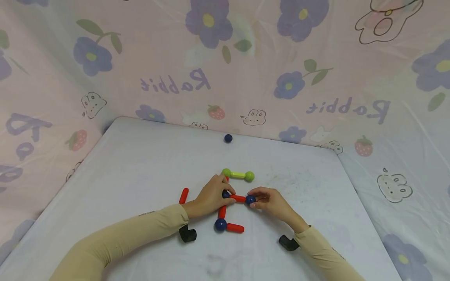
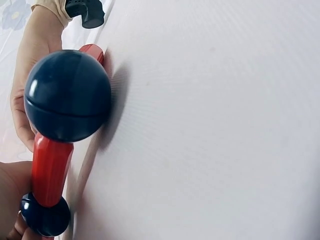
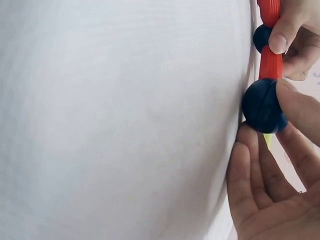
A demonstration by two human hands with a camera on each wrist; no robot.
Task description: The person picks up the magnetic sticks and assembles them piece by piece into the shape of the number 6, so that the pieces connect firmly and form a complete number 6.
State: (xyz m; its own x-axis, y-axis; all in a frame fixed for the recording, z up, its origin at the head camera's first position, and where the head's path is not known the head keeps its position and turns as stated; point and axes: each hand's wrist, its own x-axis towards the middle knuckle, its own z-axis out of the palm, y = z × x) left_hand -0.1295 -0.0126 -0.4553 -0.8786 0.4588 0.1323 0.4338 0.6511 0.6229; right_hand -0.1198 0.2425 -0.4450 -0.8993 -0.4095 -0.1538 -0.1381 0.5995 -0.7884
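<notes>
On the white table lies a joined figure of red rods and dark blue balls. My left hand (image 1: 209, 197) pinches its middle blue ball (image 3: 261, 38), with the thumb also close to a red rod (image 1: 239, 199). At that rod's right end, my right hand (image 1: 272, 201) holds another blue ball (image 1: 250, 200) between thumb and fingers. A third blue ball (image 2: 67, 95) sits at the near end, with a short red rod (image 1: 235, 228) pointing right from it. At the far end, a green ball (image 1: 226, 172) joins a yellow-green rod (image 1: 238, 175) and a second green ball (image 1: 249, 176).
A loose blue ball (image 1: 228, 138) lies near the table's back edge. Left of my left wrist is a single red rod (image 1: 184, 195). Black wrist-camera parts (image 1: 188, 234) show beneath both sleeves. Patterned fabric (image 1: 232, 78) hangs around the table.
</notes>
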